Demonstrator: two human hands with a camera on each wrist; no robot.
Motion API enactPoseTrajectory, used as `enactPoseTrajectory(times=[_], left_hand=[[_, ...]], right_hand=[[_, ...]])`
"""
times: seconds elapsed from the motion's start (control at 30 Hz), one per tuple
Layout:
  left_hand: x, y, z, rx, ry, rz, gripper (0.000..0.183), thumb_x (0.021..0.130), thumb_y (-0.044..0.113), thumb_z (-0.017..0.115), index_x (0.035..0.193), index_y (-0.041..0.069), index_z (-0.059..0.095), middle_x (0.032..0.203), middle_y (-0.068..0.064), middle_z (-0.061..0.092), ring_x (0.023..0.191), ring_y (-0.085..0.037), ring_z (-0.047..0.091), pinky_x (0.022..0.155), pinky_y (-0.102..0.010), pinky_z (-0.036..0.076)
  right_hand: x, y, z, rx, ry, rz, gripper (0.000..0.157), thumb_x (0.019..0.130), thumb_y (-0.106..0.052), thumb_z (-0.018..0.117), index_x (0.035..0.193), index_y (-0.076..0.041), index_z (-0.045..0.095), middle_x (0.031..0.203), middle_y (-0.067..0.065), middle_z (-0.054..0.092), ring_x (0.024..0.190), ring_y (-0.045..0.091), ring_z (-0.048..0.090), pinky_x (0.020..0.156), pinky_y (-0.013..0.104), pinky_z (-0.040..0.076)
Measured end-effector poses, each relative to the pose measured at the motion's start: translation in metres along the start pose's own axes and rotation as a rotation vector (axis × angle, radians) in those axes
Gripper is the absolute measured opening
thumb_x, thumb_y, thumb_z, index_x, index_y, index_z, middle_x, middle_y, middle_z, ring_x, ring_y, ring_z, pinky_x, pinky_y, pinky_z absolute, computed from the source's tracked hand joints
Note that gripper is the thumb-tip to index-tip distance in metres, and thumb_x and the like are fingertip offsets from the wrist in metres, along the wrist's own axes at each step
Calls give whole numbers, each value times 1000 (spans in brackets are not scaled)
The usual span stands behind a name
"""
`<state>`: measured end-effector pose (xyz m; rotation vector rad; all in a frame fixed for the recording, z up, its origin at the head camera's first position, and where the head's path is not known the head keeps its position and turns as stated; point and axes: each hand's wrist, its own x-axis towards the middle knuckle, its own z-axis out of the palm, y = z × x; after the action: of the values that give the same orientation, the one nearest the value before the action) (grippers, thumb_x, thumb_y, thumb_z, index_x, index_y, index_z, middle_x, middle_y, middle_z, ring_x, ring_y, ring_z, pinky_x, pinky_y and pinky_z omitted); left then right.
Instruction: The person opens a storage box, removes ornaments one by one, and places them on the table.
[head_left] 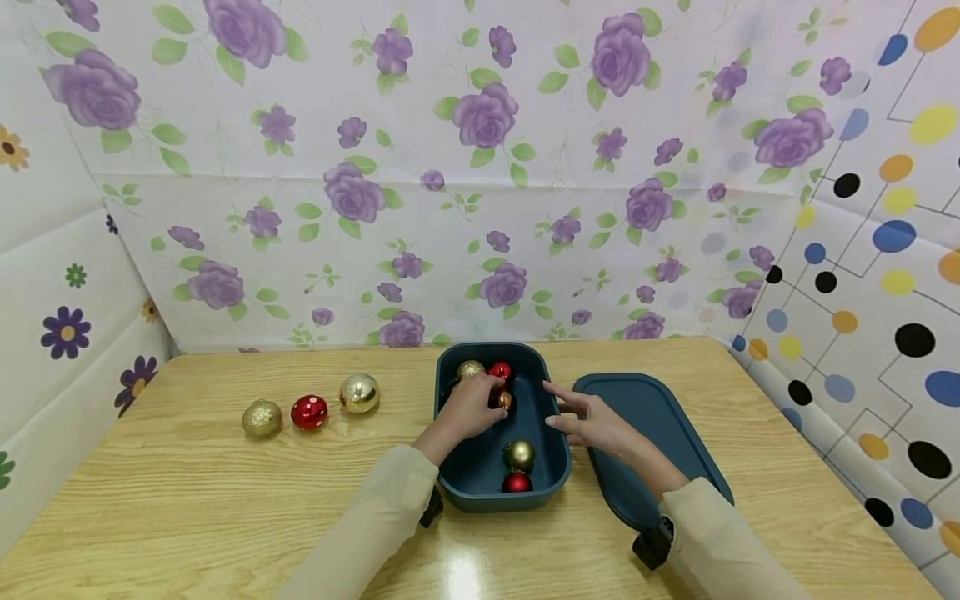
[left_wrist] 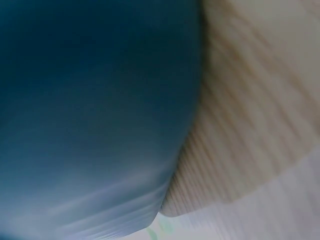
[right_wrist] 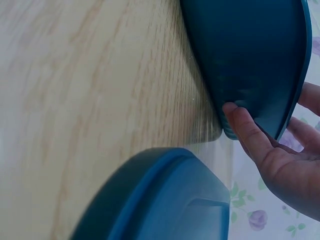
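A dark blue box (head_left: pixel 468 498) stands on the table with several Christmas baubles in it. My left hand (head_left: pixel 468 408) reaches inside over the left wall, its thumb and fingertip on either side of a small copper-gold bauble (head_left: pixel 506 401). A glittery gold bauble (head_left: pixel 471 369) and a shiny red bauble (head_left: pixel 501 370) lie just beyond these fingers. Toward the near end sit a matte gold bauble (head_left: pixel 519 454) and a red one (head_left: pixel 517 482). At the right wall is my right hand (head_left: pixel 592 421), with mostly straight fingers (right_wrist: pixel 250 132) against the box's outside and at its rim.
Flat on the table (head_left: pixel 225 517), right of the box, lies a dark blue lid (head_left: pixel 652 417). To the left, a glittery gold bauble (head_left: pixel 262 418), a red spotted bauble (head_left: pixel 309 412) and a shiny gold bauble (head_left: pixel 360 393) form a row. Floral sheeting (head_left: pixel 420 233) stands behind.
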<state>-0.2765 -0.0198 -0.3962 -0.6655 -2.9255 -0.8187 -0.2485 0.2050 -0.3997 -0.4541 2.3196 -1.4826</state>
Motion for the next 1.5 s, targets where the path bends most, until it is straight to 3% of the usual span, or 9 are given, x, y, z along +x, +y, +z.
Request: enactPoseTrajectory(times=[0.5, 0.77, 1.07, 1.27, 1.5], left_hand=[[-3, 0, -1, 9, 28, 7, 41, 78, 19, 73, 113, 3, 62, 111, -12, 61, 101, -27, 57, 87, -40, 46], [-13, 4, -9, -33, 77, 16, 41, 78, 21, 72, 114, 4, 62, 112, -11, 61, 103, -27, 57, 88, -43, 45], [-30, -1, -37, -132, 245, 103, 37, 77, 21, 74, 108, 4, 65, 103, -10, 62, 93, -23, 57, 78, -37, 48], [-45, -10, -60, -221, 338, 65, 36, 75, 15, 75, 107, 3, 65, 101, -11, 61, 83, -20, 58, 69, -29, 52], [-65, -27, -83, -303, 389, 15, 40, 74, 9, 75, 111, 0, 62, 103, -15, 59, 93, -26, 58, 72, -33, 54]], right_hand=[[0, 1, -1, 4, -8, 3, 66, 90, -30, 58, 145, -18, 25, 142, 30, 25, 128, 40, 32, 81, 39, 50], [0, 2, 1, 12, -5, 2, 67, 89, -30, 58, 146, -17, 24, 142, 30, 24, 128, 41, 31, 82, 40, 50], [0, 2, -1, 9, 0, 6, 67, 89, -31, 59, 145, -18, 26, 142, 30, 25, 129, 40, 31, 80, 38, 51], [0, 1, -1, 8, -7, 6, 66, 89, -30, 59, 145, -19, 26, 142, 29, 25, 129, 39, 30, 75, 40, 49], [0, 2, -1, 3, -5, 1, 65, 89, -30, 59, 145, -20, 26, 142, 29, 26, 129, 39, 30, 73, 40, 49]])
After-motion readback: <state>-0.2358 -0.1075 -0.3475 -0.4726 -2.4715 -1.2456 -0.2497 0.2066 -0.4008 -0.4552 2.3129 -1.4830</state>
